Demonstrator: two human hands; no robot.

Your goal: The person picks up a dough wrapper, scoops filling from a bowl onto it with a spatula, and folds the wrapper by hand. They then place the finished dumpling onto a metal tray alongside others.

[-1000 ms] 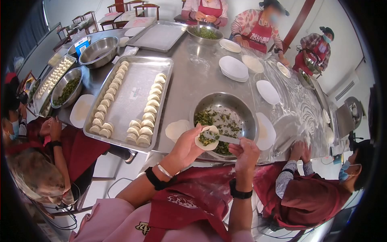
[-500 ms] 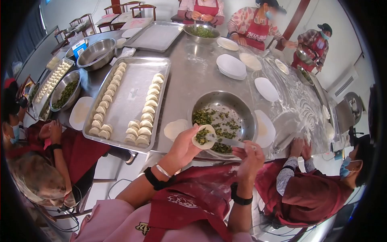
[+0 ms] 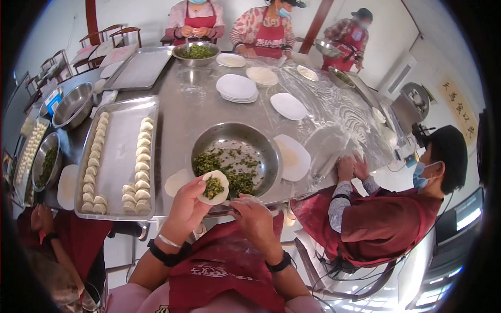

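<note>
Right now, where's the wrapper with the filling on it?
In the head view, just left of centre: the left hand holds the filled wrapper by the metal bowl's lower-left edge.

From here, tray (image 3: 121, 143) w/ dumplings (image 3: 142, 167) is L of bowl (image 3: 269, 156) w/ filling (image 3: 241, 181), both on table (image 3: 180, 112). Plate stack (image 3: 237, 87) behind bowl, other plate (image 3: 302, 155) just R.

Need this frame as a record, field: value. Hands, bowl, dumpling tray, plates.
left_hand: left hand holds an open dumpling wrapper
wrapper_contents: chopped green filling, unsealed
right_hand: right hand curled, just right of the wrapper; its grip is unclear
bowl: steel mixing bowl beyond the hands, partly filled with more filling
tray: metal tray, left of the bowl
dumplings: folded dumplings along both long sides, doubled at the near ends
plates: stacked white plates beyond the bowl
</note>
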